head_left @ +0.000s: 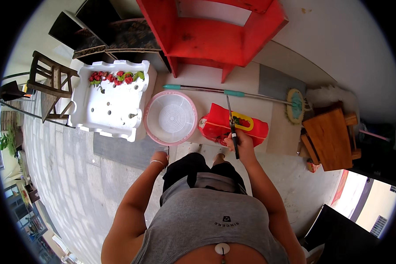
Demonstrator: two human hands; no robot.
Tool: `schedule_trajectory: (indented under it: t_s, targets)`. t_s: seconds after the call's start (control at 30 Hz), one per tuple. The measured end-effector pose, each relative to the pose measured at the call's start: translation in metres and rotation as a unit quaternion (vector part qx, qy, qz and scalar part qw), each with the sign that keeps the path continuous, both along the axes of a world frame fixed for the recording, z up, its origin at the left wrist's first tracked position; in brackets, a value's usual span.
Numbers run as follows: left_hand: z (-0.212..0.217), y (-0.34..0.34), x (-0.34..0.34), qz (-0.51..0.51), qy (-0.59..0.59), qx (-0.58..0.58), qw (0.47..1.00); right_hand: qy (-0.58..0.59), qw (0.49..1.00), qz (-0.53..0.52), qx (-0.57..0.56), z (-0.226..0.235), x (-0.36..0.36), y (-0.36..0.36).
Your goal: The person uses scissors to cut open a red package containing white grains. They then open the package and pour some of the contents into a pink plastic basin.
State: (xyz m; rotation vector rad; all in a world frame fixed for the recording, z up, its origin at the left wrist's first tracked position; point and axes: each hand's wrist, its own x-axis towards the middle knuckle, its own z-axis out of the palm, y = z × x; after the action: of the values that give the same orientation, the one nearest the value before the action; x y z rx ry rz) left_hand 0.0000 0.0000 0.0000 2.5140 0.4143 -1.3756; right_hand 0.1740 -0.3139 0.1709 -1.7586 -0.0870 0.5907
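Right hand fingers grip knife over red bag.

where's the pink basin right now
In the head view the pink basin sits on the floor ahead of the person, left of centre, between the white foam box and the red bag, beyond the left hand.

Right hand is extended forward, fingers clenched; left hand hangs beside the thigh.

The paved floor carries a white foam box, a pink basin, a red bag, a mop and a red stool.
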Motion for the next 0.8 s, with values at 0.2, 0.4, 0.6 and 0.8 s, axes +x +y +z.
schedule_trajectory:
  t_s: [0.2, 0.4, 0.6, 0.8]
  targets:
    - [0.062, -0.016, 0.014, 0.042, 0.047, 0.073, 0.995, 0.021, 0.999, 0.012, 0.021, 0.005, 0.002, -0.005]
    - [0.066, -0.033, 0.053, 0.030, 0.005, 0.050, 0.998, 0.047, 0.997, -0.020, 0.057, 0.019, 0.001, -0.008]
    - [0.079, -0.043, 0.046, 0.011, -0.025, 0.035, 0.999, -0.090, 0.992, -0.090, 0.024, 0.057, 0.025, -0.019]
    - [0.160, -0.109, 0.094, 0.406, -0.211, -0.443, 0.771, -0.218, 0.937, 0.061, -0.265, 0.063, 0.083, -0.009]
